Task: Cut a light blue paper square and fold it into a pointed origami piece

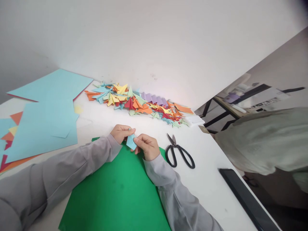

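A small piece of light blue folded paper (130, 142) is pinched between both hands above the far edge of a green sheet (115, 192). My left hand (120, 133) closes thumb and fingers on its upper end. With the thumb on its face, my right hand (147, 146) grips the lower right side; the fingers behind are partly hidden. Black-handled scissors (178, 150) lie slightly spread on the white table, right of my right hand. Beyond my hands is a long heap of small folded paper planes (130, 101) in orange, yellow, red, blue, green and purple.
Large light blue sheets (45, 128) and coloured paper scraps (16, 118) cover the left side. A folded white cloth or tissue (193, 121) sits at the heap's right end. A black flat object (245, 195) lies along the right edge. Someone in a pale green garment (264, 138) is beside the table.
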Tool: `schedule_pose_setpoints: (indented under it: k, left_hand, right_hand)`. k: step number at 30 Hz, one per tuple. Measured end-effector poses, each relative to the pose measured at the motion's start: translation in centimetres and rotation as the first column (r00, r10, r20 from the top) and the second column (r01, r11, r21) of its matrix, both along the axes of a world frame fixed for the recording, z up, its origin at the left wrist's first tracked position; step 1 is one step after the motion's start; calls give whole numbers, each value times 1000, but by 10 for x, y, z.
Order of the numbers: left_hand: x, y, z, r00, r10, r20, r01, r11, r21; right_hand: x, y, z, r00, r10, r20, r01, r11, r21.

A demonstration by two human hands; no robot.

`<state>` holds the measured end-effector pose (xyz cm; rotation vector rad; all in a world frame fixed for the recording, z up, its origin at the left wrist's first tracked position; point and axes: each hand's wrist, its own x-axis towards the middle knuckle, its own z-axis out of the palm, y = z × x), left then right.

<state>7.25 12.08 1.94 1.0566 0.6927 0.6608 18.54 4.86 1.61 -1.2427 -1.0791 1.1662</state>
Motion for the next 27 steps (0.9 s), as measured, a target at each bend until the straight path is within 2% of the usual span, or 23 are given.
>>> schedule_pose_setpoints:
  k: [16, 21, 27]
  left_hand:
    - [1, 4, -6, 999, 48, -10, -48, 999, -1]
    - [2, 3, -8, 998, 31, -53, -25, 993, 114]
    - [0, -2, 1, 978, 127, -167, -68, 945, 319]
  right_hand:
    - [0, 0, -2, 999, -23, 23, 23, 1000, -15]
    - [1, -1, -2, 1000, -13, 1, 13, 999, -43]
    - [2, -1, -5, 999, 32, 32, -32, 999, 19]
